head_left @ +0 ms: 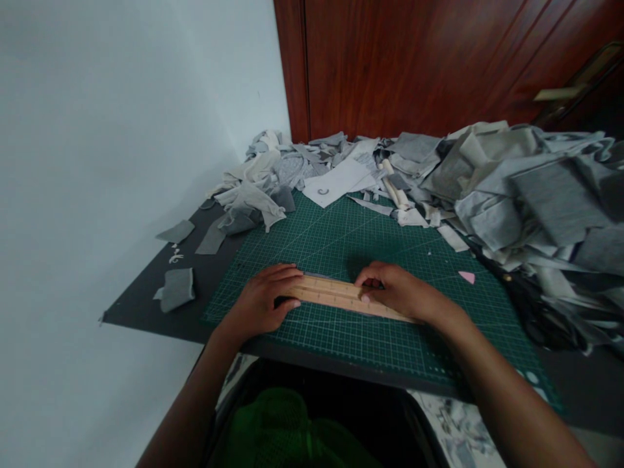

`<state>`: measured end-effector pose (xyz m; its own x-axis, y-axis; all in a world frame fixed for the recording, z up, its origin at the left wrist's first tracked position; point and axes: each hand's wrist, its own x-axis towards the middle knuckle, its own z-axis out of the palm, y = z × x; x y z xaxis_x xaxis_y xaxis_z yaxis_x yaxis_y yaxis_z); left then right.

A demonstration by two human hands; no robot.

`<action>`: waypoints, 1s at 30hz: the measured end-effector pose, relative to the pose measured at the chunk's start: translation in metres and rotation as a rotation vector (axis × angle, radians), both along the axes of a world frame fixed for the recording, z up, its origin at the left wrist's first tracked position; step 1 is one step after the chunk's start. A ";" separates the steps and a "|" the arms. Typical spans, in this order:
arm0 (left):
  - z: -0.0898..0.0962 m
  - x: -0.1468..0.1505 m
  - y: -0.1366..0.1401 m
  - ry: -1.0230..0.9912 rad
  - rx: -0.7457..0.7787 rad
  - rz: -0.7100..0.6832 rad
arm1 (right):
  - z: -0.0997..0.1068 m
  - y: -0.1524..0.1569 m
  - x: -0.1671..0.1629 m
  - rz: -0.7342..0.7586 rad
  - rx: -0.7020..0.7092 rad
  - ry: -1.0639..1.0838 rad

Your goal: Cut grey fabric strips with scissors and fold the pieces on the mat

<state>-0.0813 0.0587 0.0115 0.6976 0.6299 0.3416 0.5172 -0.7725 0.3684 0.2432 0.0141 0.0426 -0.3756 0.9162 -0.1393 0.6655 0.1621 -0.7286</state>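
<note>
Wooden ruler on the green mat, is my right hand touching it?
Touching. The head view shows the right hand on the wooden ruler, its thumb tip against the wood with no gap showing.

Mat [336,244], fabric scraps [177,290] on table [141,307]

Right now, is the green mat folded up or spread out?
Spread out: the green mat lies flat on the table, its grid lines showing around the ruler under the hands.
</note>
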 end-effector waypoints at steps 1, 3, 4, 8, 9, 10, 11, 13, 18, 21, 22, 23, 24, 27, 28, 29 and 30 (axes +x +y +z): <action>0.000 0.001 -0.001 0.008 0.019 -0.005 | 0.000 0.000 0.000 -0.001 -0.003 0.000; 0.000 0.004 -0.002 0.021 0.052 -0.022 | 0.001 -0.001 0.000 -0.001 -0.002 -0.004; 0.001 0.005 -0.002 0.023 0.061 -0.029 | 0.001 -0.001 0.000 -0.002 0.001 -0.007; 0.001 0.007 -0.002 0.008 0.068 -0.034 | -0.001 -0.001 0.001 -0.003 0.008 0.002; 0.000 0.007 -0.002 0.008 0.072 -0.034 | -0.001 -0.001 0.001 -0.002 0.009 0.006; 0.000 0.007 -0.002 0.009 0.076 -0.031 | -0.001 -0.001 0.001 0.000 0.009 0.008; 0.000 0.007 -0.002 0.015 0.079 -0.028 | -0.001 -0.001 0.001 0.004 0.009 0.010; -0.001 0.006 -0.001 0.024 0.085 -0.020 | -0.001 0.000 0.001 0.012 0.007 0.010; -0.003 0.006 0.000 0.015 0.085 -0.022 | 0.000 0.000 0.001 0.011 0.010 -0.012; -0.003 0.007 0.000 0.007 0.078 -0.020 | 0.000 0.000 0.001 0.012 0.010 0.002; -0.003 0.007 0.000 0.004 0.073 -0.018 | 0.000 -0.001 0.001 0.013 0.007 0.004; -0.003 0.007 0.000 0.000 0.067 -0.016 | 0.000 -0.001 0.001 0.013 0.005 0.001; -0.002 0.007 -0.001 -0.005 0.057 -0.018 | 0.001 -0.001 0.001 0.013 0.003 -0.003; 0.000 0.004 -0.001 -0.076 0.001 -0.023 | 0.001 -0.002 0.001 0.011 0.006 -0.007; 0.001 0.003 0.000 -0.132 -0.028 -0.015 | 0.001 -0.002 0.001 0.010 0.009 -0.004; 0.002 0.001 0.001 -0.206 -0.051 0.012 | 0.000 -0.002 0.002 0.010 0.011 -0.002; 0.002 0.000 0.002 -0.291 -0.063 0.065 | 0.000 -0.002 0.002 0.012 0.012 -0.002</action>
